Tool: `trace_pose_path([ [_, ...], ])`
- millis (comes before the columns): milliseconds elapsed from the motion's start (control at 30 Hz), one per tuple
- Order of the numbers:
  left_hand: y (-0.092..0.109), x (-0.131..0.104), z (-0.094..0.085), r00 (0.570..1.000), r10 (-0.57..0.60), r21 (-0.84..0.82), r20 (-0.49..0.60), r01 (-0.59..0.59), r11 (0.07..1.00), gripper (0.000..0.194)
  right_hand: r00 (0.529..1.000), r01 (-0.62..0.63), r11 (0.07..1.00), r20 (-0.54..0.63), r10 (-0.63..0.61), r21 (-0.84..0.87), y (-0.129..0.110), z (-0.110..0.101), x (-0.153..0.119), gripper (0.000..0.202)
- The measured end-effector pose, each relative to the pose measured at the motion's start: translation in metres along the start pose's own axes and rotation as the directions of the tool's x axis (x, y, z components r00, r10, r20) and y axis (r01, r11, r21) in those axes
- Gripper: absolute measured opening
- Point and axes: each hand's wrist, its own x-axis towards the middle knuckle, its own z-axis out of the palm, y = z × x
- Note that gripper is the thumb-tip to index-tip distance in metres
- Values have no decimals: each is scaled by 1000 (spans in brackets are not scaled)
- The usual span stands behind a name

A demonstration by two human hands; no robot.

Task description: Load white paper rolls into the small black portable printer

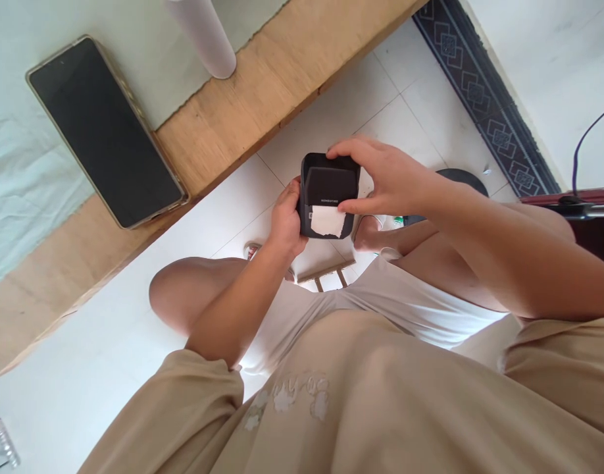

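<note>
A small black box-like device (330, 187) with rounded corners is held over my lap. Light lettering runs across its middle, and a piece of white paper (327, 221) with a ragged lower edge lies on its lower part. My left hand (288, 220) is wrapped round the device's left side. From the right, my right hand (381, 172) reaches over it, one finger on the top edge and the thumb near the top right corner of the paper. Whether the thumb presses the paper or the device is hard to tell.
At the upper left, a wooden-edged table (243, 99) with a pale cloth bears a dark phone (107, 131) and a white cylinder (206, 36). My legs are below my hands. A black cable (576, 155) hangs at the right, near a dark patterned floor border (499, 135).
</note>
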Motion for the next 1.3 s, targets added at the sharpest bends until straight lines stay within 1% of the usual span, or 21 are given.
trace_pose_path([
  [133,-1,3,1,1000,-14,-11,-16,14,1000,44,999,-1,986,-33,-5,-168,-15,-6,1,49],
  [167,-1,3,1,1000,-22,-20,-12,22,1000,45,998,-28,976,-59,16,-218,-19,-8,2,40],
  [233,1,3,4,999,-39,-33,14,39,999,49,985,-110,950,-161,64,-293,-28,-10,3,26],
  [300,2,0,6,997,-58,-27,44,59,998,52,951,-158,940,-304,62,-304,-33,-10,2,29],
  [333,3,-2,7,996,-68,-18,56,69,997,51,936,-147,946,-349,38,-289,-35,-9,1,32],
  [367,4,-4,7,995,-78,-5,66,79,997,49,933,-119,955,-360,13,-273,-35,-8,0,33],
  [433,4,-6,7,992,-92,24,89,90,996,44,959,-81,962,-284,3,-262,-34,-4,-2,33],
  [500,3,-7,6,990,-88,42,110,84,996,40,988,-98,946,-146,54,-309,-32,0,-4,32],
  [567,1,-5,4,990,-72,45,119,67,997,39,993,-121,919,-50,110,-376,-29,4,-4,29],
  [667,-1,-4,2,991,-51,58,126,44,997,39,986,-135,905,33,162,-403,-27,9,-2,20],
  [733,-1,-3,2,989,-44,77,138,33,996,40,974,-181,905,58,219,-385,-28,13,0,15],
  [867,3,-6,3,988,-46,105,147,30,994,43,935,-289,896,99,340,-338,-32,14,7,27],
  [967,4,-7,4,989,-71,98,132,58,994,45,923,-346,914,95,372,-213,-34,2,8,41],
  [1033,5,-6,3,991,-91,81,102,83,993,45,918,-393,919,66,391,34,-35,-12,6,49],
  [1067,5,-6,3,992,-101,75,82,94,993,45,907,-419,882,54,417,218,-36,-19,4,50],
  [1100,6,-5,2,992,-111,73,62,106,992,45,891,-431,801,54,452,416,-36,-25,3,50],
  [1167,7,-5,0,991,-127,76,35,124,989,45,859,-389,559,69,507,732,-37,-36,2,45],
  [1200,8,-5,-1,991,-133,80,31,130,988,45,858,-341,474,63,509,812,-38,-40,2,38],
  [1233,10,-6,-2,990,-138,85,31,135,987,45,868,-287,445,33,496,848,-40,-44,3,29],
  [1267,10,-7,-2,989,-143,92,32,139,986,45,880,-232,466,-20,474,854,-43,-47,5,21],
  [1300,11,-8,-3,989,-146,98,33,142,985,45,890,-176,515,-88,448,839,-45,-50,8,16],
])
